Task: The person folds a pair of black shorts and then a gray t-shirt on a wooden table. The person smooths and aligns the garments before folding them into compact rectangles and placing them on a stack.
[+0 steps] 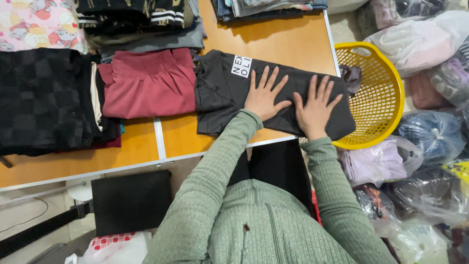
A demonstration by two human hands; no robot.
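Both hands, the left hand [264, 97] and right hand [315, 108], lie flat with fingers spread on a folded dark grey garment [220, 93] on the table [181, 134]. It bears a white printed patch beyond the left hand. Its long axis runs sideways under both palms, perhaps overhanging the table's near edge.

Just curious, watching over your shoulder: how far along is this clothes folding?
Done: a folded red garment and dark stacks lie on the table. In hand: the left hand and right hand press a dark folded garment flat. Left: bagged clothes beside the yellow basket.
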